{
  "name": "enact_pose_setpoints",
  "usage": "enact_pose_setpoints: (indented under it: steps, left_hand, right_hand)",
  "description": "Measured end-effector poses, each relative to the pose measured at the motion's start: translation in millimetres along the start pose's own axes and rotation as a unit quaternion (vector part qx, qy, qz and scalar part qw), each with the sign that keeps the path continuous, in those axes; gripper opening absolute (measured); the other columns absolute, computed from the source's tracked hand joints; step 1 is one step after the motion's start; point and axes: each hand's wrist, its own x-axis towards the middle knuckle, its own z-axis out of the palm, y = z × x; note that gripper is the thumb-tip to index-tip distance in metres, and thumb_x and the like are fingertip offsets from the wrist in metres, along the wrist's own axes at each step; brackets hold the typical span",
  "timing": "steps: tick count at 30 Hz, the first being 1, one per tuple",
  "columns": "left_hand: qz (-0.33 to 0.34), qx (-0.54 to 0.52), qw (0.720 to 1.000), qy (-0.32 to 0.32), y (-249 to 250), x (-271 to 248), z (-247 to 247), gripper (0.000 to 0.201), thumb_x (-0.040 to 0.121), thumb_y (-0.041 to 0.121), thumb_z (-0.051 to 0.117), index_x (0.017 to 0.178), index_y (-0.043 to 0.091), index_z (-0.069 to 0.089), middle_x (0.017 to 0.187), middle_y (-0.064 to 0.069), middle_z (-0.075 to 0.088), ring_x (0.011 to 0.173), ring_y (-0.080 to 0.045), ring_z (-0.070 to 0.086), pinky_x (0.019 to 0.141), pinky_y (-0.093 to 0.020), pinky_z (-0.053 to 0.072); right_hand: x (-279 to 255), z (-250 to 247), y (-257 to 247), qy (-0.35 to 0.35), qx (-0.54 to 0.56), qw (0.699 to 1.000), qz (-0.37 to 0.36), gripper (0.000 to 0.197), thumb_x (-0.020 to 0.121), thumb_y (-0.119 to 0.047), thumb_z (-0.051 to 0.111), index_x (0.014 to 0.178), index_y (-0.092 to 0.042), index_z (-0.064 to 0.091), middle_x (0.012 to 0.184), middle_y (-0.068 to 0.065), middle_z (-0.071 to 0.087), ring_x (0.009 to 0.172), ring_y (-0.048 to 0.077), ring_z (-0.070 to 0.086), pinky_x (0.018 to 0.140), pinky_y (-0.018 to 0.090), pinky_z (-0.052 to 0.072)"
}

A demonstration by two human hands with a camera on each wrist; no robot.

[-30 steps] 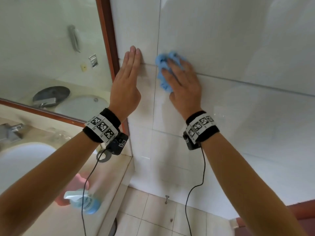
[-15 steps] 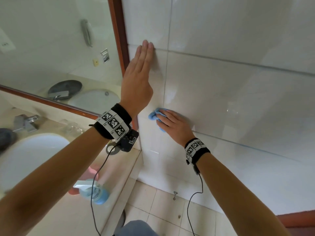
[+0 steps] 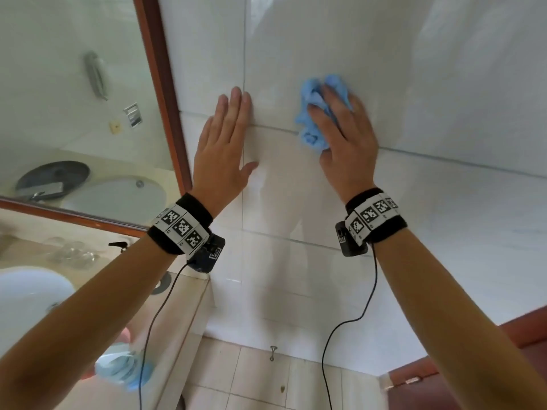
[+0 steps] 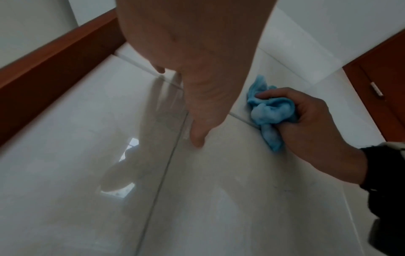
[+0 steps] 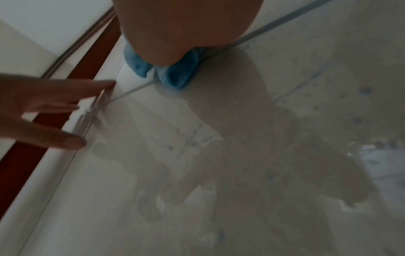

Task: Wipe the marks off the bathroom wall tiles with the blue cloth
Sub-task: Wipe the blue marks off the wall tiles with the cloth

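Head view: right hand [image 3: 346, 143], fingers curled gripping blue cloth [image 3: 313, 113] on grout line; left hand [image 3: 225, 149] flat, fingers together, beside mirror frame [image 3: 159, 93]; bare wall tiles [image 3: 444, 84] rightward.

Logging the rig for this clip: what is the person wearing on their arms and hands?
Both forearms are bare, with no sleeves or gloves. The left hand and the right hand each have a black wristband carrying a white strip of square black-and-white markers. A small black camera box hangs under each wrist, and a thin black cable runs down from it.
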Motion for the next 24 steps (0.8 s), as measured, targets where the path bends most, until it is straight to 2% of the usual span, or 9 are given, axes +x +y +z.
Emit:
enact_pose_setpoints:
  steps: [3,6,9,12,14,17,19,21,24]
  left_hand:
    - [0.014,0.017,1.000,-0.007,-7,0,1,0.127,0.078,0.046,0.086,0.168,0.015,0.003,0.177,-0.004,0.000,0.163,-0.024,-0.001,0.132,-0.043,0.013]
    - [0.017,0.027,0.999,-0.021,-13,0,0,0.136,0.070,0.047,0.091,0.168,0.015,0.002,0.177,-0.004,-0.001,0.163,-0.024,-0.002,0.132,-0.041,0.009]
    - [0.027,0.064,0.997,-0.036,-17,-2,0,0.144,0.063,0.045,0.095,0.168,0.015,0.001,0.177,-0.005,-0.001,0.163,-0.025,-0.001,0.132,-0.042,0.011]
    - [0.042,0.096,0.993,-0.044,-21,-4,0,0.147,0.061,0.042,0.097,0.168,0.014,-0.001,0.176,-0.006,-0.002,0.163,-0.027,-0.002,0.132,-0.042,0.011]
    - [0.047,0.118,0.991,-0.039,-24,-5,3,0.146,0.064,0.035,0.097,0.168,0.015,-0.003,0.176,-0.007,-0.003,0.163,-0.027,-0.002,0.132,-0.042,0.012]
    - [0.054,0.144,0.988,-0.021,-27,-5,7,0.142,0.068,0.026,0.096,0.167,0.015,-0.006,0.176,-0.008,-0.003,0.163,-0.028,-0.002,0.132,-0.043,0.014]
    - [0.056,0.144,0.988,-0.020,-27,-6,8,0.143,0.067,0.028,0.096,0.167,0.014,-0.006,0.176,-0.008,-0.001,0.163,-0.029,-0.001,0.132,-0.043,0.016]
    - [0.056,0.140,0.988,-0.019,-25,-7,8,0.143,0.067,0.029,0.096,0.167,0.013,-0.005,0.176,-0.009,-0.001,0.163,-0.030,0.000,0.131,-0.042,0.017]
    - [0.056,0.137,0.989,-0.025,-23,-6,8,0.144,0.066,0.037,0.095,0.167,0.011,-0.004,0.176,-0.011,-0.001,0.162,-0.032,-0.001,0.131,-0.043,0.016]
  right_hand:
    - [-27,9,-8,-0.001,-0.002,1.000,0.008,0.053,0.084,0.021,0.052,0.125,-0.006,0.073,0.142,0.014,0.062,0.130,0.042,0.058,0.111,0.049,0.047]
    - [-77,30,-28,-0.027,0.036,0.999,-0.028,0.038,0.098,0.011,0.050,0.126,-0.005,0.071,0.138,0.017,0.065,0.130,0.041,0.058,0.103,0.053,0.052]
    - [-141,56,-47,-0.105,0.071,0.986,-0.106,0.024,0.106,-0.001,0.052,0.127,-0.009,0.061,0.137,0.015,0.066,0.129,0.037,0.061,0.104,0.052,0.053]
    - [-200,76,-69,-0.186,0.097,0.967,-0.144,0.020,0.102,-0.002,0.064,0.121,-0.006,0.070,0.142,0.014,0.062,0.137,0.033,0.056,0.114,0.047,0.045]
    - [-223,85,-84,-0.230,0.116,0.955,-0.149,0.018,0.099,0.002,0.067,0.115,-0.005,0.073,0.142,0.013,0.062,0.140,0.031,0.052,0.115,0.046,0.044]
    - [-228,89,-103,-0.254,0.131,0.949,-0.132,0.020,0.099,0.006,0.061,0.110,-0.006,0.073,0.140,0.012,0.063,0.140,0.029,0.053,0.116,0.045,0.042]
    - [-210,84,-116,-0.247,0.140,0.953,-0.108,0.032,0.104,0.005,0.044,0.108,-0.007,0.072,0.141,0.011,0.063,0.138,0.029,0.054,0.119,0.044,0.039]
    - [-180,79,-131,-0.219,0.158,0.959,-0.081,0.045,0.109,-0.002,0.029,0.108,-0.008,0.073,0.139,0.010,0.064,0.136,0.030,0.055,0.121,0.042,0.037]
    - [-145,91,-149,-0.201,0.174,0.960,-0.087,0.039,0.106,0.001,0.034,0.110,-0.008,0.072,0.138,0.010,0.064,0.137,0.030,0.053,0.123,0.038,0.034]
